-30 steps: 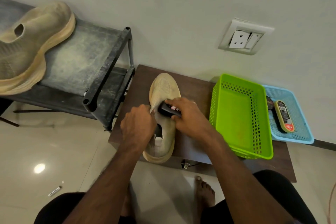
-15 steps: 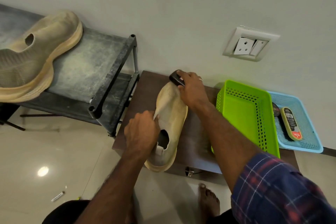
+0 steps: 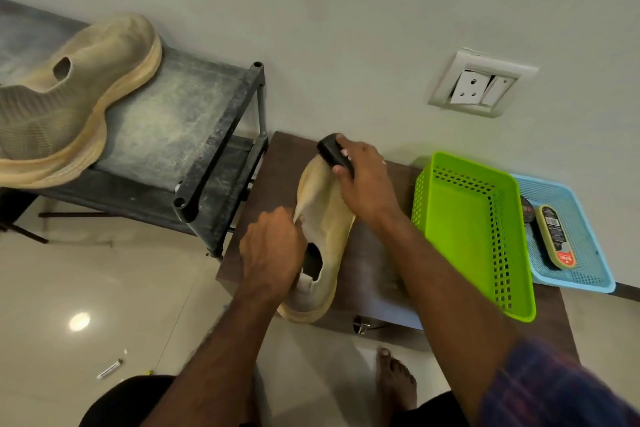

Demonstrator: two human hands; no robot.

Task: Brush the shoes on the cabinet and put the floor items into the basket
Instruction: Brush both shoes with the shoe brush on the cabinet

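A beige slip-on shoe [image 3: 323, 218] lies on the low brown cabinet [image 3: 374, 270], toe toward the wall. My left hand [image 3: 272, 253] grips the shoe at its collar and holds it steady. My right hand [image 3: 363, 180] is closed on a black shoe brush [image 3: 332, 152] that rests against the shoe's toe. A second beige shoe [image 3: 72, 100] sits on the dark metal rack [image 3: 194, 135] at the left. An empty green basket [image 3: 474, 232] stands on the cabinet to the right. A small white pen-like item [image 3: 110, 368] lies on the floor at lower left.
A light blue basket [image 3: 581, 274] beside the green one holds a shoe-polish tin and a sponge applicator [image 3: 554, 236]. A wall socket [image 3: 481, 83] sits above the cabinet. My bare foot [image 3: 394, 378] is on the tiled floor before the cabinet.
My right hand has carried the brush from the middle of the shoe forward to its toe. The left hand has stayed at the collar.
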